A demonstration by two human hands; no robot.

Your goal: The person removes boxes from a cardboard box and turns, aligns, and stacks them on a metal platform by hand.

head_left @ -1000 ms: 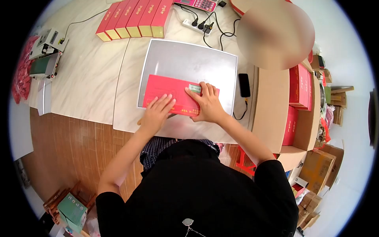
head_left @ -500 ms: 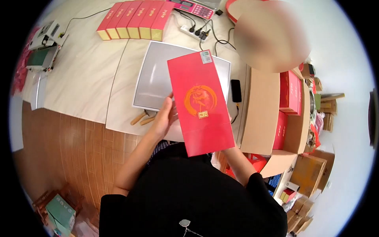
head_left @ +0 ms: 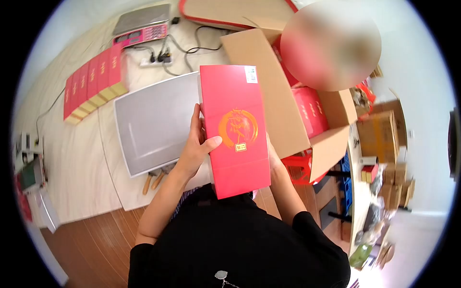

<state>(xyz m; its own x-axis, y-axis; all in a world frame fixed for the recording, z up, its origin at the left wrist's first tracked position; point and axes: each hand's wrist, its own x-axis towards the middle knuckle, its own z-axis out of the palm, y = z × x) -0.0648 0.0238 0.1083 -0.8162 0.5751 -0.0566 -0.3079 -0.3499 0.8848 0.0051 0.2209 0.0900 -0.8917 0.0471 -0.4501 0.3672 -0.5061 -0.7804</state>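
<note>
A tall red gift box (head_left: 237, 173) with a round gold emblem and a pale label at its top corner is held upright in front of my body. My left hand (head_left: 196, 150) grips its left side, thumb across the front face and fingers behind. Along the right edge, my right hand (head_left: 274, 156) holds the same box; most of its fingers are hidden behind it. Just behind and left of the box lies a grey, white-rimmed panel (head_left: 151, 127) on the table.
Several red boxes (head_left: 96, 79) stand in a row on the marbled table (head_left: 62, 165). Behind them are a pink scale (head_left: 144, 33) and a power strip (head_left: 156, 61) with cables. An open carton (head_left: 269, 91) holding red boxes is at right. Wooden handles (head_left: 152, 181) protrude below the panel.
My view has turned right, so the table items sit further left and the carton is nearer the middle. The held box is straighter, and my left thumb now lies over its front.
</note>
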